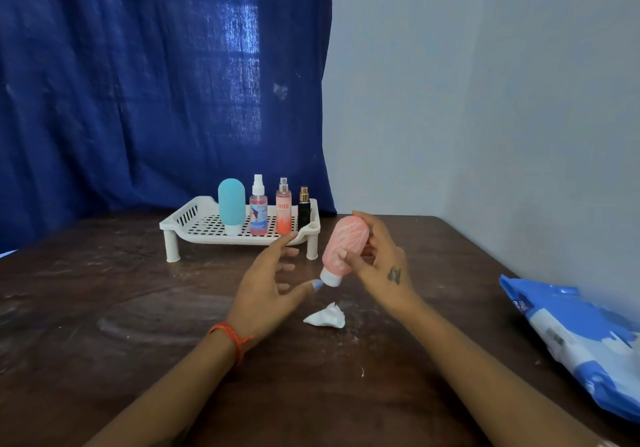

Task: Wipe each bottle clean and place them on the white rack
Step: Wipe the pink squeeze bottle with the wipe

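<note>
Holding the pink bottle (343, 249) tilted, cap end down and just above the counter (104, 308), the right hand (377, 263) had its fingers and thumb curled round the body, so that grip was closed on the bottle. The left hand (273, 283) was spread open beside it, fingers relaxed and holding nothing, its thumb tip close to the white cap; whether it touched the cap could not be told. The crumpled white wipe (327, 316) lay on the counter below both hands, out of either grip.

Several things looked liable to go wrong from there. The bottle was held by one hand only, round a smooth rounded body that might have been damp, so it could have slipped and dropped cap-first onto the counter. Pale streaks showed on the pink surface; if these were residue rather than print, racking it then would have left it unclean. The white rack (194, 231) already carried the teal bottle (231, 205), the pink spray bottle (258, 211), the orange spray bottle (283, 212) and the small black bottle (304, 209), standing close together near its right end. Setting the pink bottle down carelessly among them could have knocked the tall, narrow sprays over. A blue wipe packet (571, 335) lay at the counter's right edge.
</note>
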Demonstrator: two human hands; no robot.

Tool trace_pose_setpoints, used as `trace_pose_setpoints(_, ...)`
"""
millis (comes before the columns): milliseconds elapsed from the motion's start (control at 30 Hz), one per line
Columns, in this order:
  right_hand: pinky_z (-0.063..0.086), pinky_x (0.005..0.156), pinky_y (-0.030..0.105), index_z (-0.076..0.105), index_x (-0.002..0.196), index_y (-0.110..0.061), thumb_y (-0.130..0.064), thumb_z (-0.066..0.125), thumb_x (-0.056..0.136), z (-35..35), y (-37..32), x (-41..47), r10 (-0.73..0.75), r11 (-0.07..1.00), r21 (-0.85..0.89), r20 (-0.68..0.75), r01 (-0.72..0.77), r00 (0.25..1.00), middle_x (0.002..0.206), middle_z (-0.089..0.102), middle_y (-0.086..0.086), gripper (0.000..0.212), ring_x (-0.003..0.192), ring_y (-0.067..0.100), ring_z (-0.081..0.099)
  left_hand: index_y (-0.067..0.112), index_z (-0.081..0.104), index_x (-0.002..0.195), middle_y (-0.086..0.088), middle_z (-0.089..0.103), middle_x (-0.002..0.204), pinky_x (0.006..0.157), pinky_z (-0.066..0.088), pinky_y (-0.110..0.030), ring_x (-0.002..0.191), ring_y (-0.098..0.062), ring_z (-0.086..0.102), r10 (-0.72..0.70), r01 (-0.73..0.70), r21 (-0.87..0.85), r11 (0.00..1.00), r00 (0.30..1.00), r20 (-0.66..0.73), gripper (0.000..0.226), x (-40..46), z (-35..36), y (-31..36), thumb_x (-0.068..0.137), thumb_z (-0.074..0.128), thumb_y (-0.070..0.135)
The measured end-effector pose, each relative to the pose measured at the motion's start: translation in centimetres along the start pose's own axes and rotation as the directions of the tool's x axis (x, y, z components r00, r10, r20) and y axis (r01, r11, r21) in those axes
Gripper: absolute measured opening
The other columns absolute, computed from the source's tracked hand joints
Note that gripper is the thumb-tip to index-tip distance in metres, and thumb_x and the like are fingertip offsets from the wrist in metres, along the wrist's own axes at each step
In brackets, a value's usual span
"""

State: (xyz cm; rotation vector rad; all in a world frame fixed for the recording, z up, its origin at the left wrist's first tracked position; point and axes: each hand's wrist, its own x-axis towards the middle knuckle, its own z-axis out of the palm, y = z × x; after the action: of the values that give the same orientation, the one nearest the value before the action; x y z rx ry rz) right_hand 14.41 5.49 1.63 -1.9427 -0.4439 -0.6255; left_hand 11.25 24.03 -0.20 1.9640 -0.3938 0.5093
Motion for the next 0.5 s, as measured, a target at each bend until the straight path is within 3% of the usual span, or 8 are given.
trace_pose_setpoints(133, 0.049, 0.073, 0.007, 0.041, 0.112, -0.027, -0.015, 0.072, 0.079, -0.1, -1.7, -0.7, 0.037, 0.989, 0.143, 0.019, -0.039, 0.999, 0.112, 0.059, -0.003, 0.047, 0.099, 0.009, 0.059, 0.041, 0.033, 0.138, 0.007, 0.053, 0.129, 0.076, 0.055, -0.020, 0.107, -0.009, 0.060, -0.005, 0.015, -0.089, 0.996, 0.995, 0.104, 0.089, 0.0, 0.0, 0.5, 0.066, 0.084, 0.033)
trace_pose_setpoints(267, 0.053, 0.079, 0.018, 0.041, 0.114, -0.027, -0.015, 0.072, 0.079, 0.4, -2.5, -1.3, 0.068, 0.972, 0.211, 0.155, -0.100, 0.986, 0.120, 0.057, -0.002, 0.048, 0.107, 0.012, 0.058, 0.050, 0.035, 0.131, 0.010, 0.058, 0.120, 0.075, 0.055, -0.021, 0.103, -0.006, 0.063, -0.030, 0.064, -0.205, 0.977, 0.986, 0.166, 0.090, -0.2, -0.1, 1.1, 0.056, 0.082, 0.035)
trace_pose_setpoints(500, 0.056, 0.080, 0.030, 0.044, 0.124, -0.022, -0.015, 0.070, 0.081, 0.7, -2.2, -1.8, 0.086, 0.975, 0.173, 0.279, -0.138, 0.956, 0.123, 0.059, 0.002, 0.051, 0.104, 0.013, 0.060, 0.042, 0.043, 0.126, 0.005, 0.060, 0.120, 0.079, 0.056, -0.026, 0.106, -0.019, 0.063, -0.055, 0.096, -0.183, 0.978, 0.974, 0.219, 0.080, -0.1, -0.2, 0.6, 0.066, 0.082, 0.007)
